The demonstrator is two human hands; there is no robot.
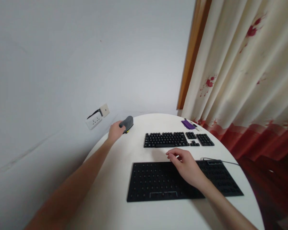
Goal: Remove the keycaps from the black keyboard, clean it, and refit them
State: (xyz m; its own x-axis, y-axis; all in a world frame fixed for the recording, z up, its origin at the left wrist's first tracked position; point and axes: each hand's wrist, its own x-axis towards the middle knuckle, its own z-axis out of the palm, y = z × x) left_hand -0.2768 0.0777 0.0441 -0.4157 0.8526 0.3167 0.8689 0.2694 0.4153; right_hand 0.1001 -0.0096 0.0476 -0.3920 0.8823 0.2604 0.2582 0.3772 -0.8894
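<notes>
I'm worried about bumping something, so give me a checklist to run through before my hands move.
1. Left hand gripping the gray object: ok.
2. Right hand free: cannot tell; nothing shows in its curled fingers, but the palm is hidden.
3. Keycaps apart from the keyboard base: ok, grouped in rows beyond it.
4. Space above the base free: not ok; the right hand and forearm are over it.
5. Cable away from the table edge: not ok; it reaches the right side.
</notes>
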